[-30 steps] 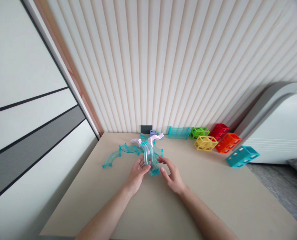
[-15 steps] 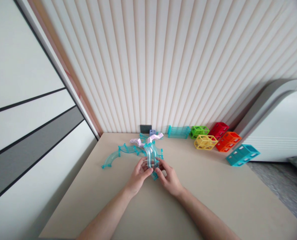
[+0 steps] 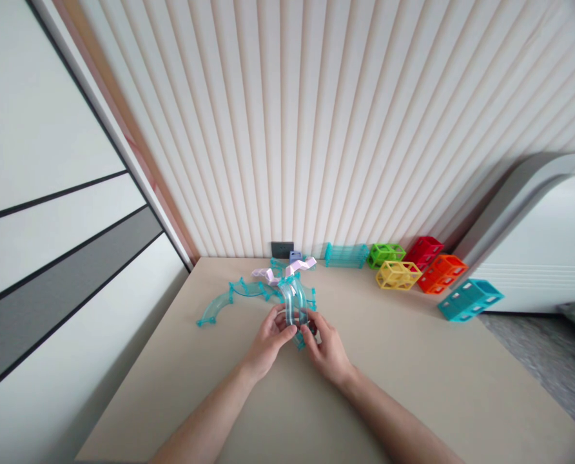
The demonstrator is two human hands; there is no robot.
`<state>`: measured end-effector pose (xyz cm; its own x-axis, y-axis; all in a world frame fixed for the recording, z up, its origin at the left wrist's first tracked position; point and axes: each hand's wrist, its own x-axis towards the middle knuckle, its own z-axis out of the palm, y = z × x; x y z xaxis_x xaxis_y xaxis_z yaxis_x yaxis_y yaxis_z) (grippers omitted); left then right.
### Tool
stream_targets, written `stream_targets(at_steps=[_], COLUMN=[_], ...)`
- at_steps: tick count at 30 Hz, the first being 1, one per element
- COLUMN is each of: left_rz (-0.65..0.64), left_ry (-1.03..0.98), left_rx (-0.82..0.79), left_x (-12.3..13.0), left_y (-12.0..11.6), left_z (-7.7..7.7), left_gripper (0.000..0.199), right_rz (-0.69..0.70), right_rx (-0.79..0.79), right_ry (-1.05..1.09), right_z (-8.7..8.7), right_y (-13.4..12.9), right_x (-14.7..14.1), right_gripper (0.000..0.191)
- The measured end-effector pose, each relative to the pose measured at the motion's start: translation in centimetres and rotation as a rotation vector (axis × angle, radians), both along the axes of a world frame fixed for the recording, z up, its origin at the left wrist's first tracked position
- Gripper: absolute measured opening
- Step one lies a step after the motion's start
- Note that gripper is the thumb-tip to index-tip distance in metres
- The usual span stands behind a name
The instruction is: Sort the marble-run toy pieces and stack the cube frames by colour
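Observation:
Both hands hold curved, clear teal track pieces [image 3: 294, 298] over the middle of the table. My left hand [image 3: 269, 339] is closed on their left side, its thumb across the near end. On the right side my right hand [image 3: 327, 348] grips them between thumb and fingers. Part of the teal plastic shows below the thumbs; how the pieces join is hidden by the fingers. Just behind lie pale lilac zigzag pieces [image 3: 301, 265]. More curved teal track [image 3: 216, 308] lies on the table to the left.
Along the wall stand teal straight tracks [image 3: 346, 255] and a black socket [image 3: 282, 249]. To the right are green [image 3: 387, 255], yellow [image 3: 398, 276], red [image 3: 425, 251], orange [image 3: 442, 273] and teal [image 3: 470, 300] open block frames. The table's [image 3: 413, 374] right edge drops to the floor.
Almost everything holds still. My right hand has shifted very slightly, while the track pieces stay in both hands.

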<state>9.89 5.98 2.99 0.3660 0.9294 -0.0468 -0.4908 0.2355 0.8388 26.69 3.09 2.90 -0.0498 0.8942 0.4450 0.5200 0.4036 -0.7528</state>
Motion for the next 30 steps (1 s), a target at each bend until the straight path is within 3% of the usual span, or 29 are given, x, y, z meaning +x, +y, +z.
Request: stream_targets(at_steps=[5,8,12,30], left_rz=[-0.040,-0.045,-0.046,-0.069], left_ry=[-0.020,-0.034,-0.012,0.018], left_rx=[-0.026,-0.038,-0.038,0.004], left_x=[-0.32,-0.41,-0.21,-0.12], left_y=[-0.06,-0.13,-0.15,-0.01], left_z=[0.39,0.58,0.28,-0.10], left_gripper=[0.044,0.044,0.048,0.048], right_rz=[0.016,-0.045,-0.112,-0.005], right_rx=[-0.059,-0.095,-0.020,-0.034], right_ry=[0.087,0.173,0.088,0.054], right_z=[0.21,-0.07,-0.27,-0.34], right_y=[0.00,0.30,0.68,0.62], right_x=[-0.01,0.30,0.81,0.84], right_gripper=[0.026,0.031,0.031,0.025])
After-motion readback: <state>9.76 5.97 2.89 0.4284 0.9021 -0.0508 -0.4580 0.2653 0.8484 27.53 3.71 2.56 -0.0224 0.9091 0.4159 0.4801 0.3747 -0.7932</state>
